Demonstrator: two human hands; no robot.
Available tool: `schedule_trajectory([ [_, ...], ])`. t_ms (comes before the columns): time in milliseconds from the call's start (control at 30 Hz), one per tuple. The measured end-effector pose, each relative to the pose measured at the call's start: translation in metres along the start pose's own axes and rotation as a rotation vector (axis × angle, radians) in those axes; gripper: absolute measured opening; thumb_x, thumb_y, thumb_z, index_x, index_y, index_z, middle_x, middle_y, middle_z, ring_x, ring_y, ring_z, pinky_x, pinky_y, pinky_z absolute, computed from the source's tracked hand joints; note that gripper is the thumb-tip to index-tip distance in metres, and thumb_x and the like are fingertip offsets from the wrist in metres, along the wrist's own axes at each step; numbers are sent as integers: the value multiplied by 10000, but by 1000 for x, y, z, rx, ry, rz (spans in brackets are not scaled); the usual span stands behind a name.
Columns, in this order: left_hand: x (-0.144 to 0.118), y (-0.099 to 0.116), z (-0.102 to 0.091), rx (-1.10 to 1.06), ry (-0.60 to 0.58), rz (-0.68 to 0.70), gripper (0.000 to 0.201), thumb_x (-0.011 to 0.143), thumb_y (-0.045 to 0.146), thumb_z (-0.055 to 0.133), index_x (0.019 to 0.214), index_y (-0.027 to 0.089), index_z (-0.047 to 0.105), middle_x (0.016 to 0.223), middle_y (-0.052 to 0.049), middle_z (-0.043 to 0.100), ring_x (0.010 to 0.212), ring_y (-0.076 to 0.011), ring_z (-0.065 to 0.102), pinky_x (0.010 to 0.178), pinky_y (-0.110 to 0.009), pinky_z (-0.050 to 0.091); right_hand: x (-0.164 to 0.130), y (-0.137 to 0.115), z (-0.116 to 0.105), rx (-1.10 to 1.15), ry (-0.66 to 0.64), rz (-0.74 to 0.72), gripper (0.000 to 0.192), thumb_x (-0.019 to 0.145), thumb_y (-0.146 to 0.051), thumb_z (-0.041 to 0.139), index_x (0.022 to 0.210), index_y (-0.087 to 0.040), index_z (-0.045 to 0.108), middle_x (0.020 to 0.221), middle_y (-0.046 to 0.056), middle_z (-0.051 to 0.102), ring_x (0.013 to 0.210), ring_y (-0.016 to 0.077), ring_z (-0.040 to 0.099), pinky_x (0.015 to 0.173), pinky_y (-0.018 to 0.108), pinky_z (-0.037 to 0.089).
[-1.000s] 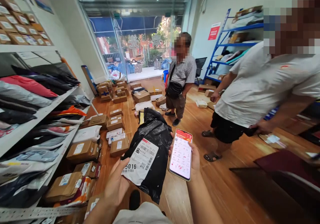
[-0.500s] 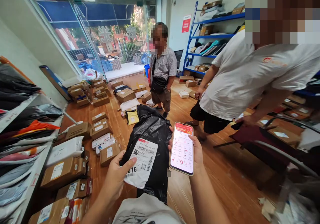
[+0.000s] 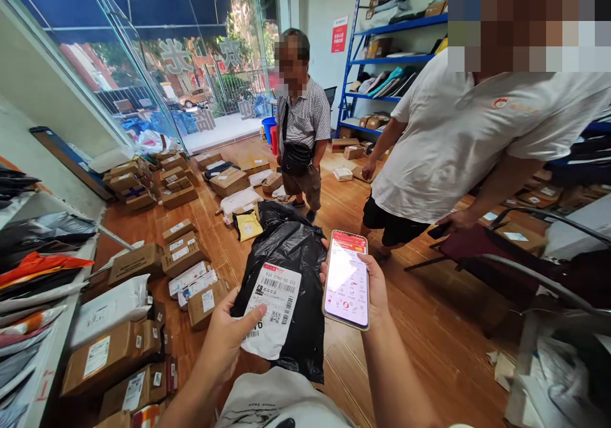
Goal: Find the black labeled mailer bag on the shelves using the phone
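A black plastic mailer bag (image 3: 305, 269) hangs in front of me, gripped at its left edge by my left hand (image 3: 232, 326). The thumb of that hand lies across a white shipping label (image 3: 274, 307) with barcodes and a QR code, hiding part of the printed number. To the right of the bag, my right hand (image 3: 375, 291) is wrapped round a smartphone (image 3: 346, 282). Its lit screen has a red top and rows of small icons, partly washed out by glare, with my thumb over the right edge.
Cardboard parcels (image 3: 186, 253) line the wooden floor at left, beside a shelf of bagged packages (image 3: 45, 269). One person (image 3: 300, 126) stands ahead; another in a white shirt (image 3: 453, 142) leans at right near a dark red chair (image 3: 470, 250). Blue shelving (image 3: 401, 30) stands behind.
My view has turned slightly right, so the room shifts left. My left thumb has slid a little over the label, covering more of the number. Glare now crosses the phone screen.
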State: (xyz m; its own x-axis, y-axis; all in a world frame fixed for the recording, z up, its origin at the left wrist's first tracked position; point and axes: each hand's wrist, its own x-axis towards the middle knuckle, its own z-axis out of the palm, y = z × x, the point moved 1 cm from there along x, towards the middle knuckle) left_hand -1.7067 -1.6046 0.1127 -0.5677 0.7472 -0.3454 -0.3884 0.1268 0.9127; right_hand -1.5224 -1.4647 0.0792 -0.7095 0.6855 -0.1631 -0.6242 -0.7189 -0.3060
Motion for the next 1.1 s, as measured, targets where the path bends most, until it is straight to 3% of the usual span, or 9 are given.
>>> schedule_trajectory([
  [167, 4, 4, -3, 9, -1, -3, 509, 427, 317, 913, 850, 146, 686, 763, -52, 740, 683, -216, 685, 644, -300, 567, 7, 6, 0, -13, 13, -13, 517, 768, -343, 553, 1237, -128, 592, 906, 94, 768, 811, 229, 726, 788, 376, 576],
  [667, 19, 4, -18, 36, -12, -28, 556, 402, 330, 925, 869, 142, 687, 761, -56, 741, 686, -230, 689, 650, -321, 576, 15, 17, 5, 34, 15, -32, 616, 736, -327, 594, 1323, -151, 531, 812, 51, 753, 833, 241, 713, 809, 380, 546],
  [967, 18, 5, -16, 23, -41, -24, 560, 409, 335, 923, 873, 147, 672, 761, -43, 739, 677, -221, 694, 643, -303, 577, 14, 18, 4, 36, 29, -46, 508, 756, -323, 573, 1214, -109, 616, 837, 90, 763, 824, 249, 729, 800, 390, 564],
  [1100, 23, 7, -18, 5, -101, -67, 535, 523, 417, 879, 937, 151, 670, 833, -67, 749, 732, -247, 714, 648, -314, 582, 16, 21, 3, 28, 23, -47, 461, 745, -324, 589, 1153, -119, 645, 856, 81, 769, 792, 241, 738, 766, 374, 586],
])
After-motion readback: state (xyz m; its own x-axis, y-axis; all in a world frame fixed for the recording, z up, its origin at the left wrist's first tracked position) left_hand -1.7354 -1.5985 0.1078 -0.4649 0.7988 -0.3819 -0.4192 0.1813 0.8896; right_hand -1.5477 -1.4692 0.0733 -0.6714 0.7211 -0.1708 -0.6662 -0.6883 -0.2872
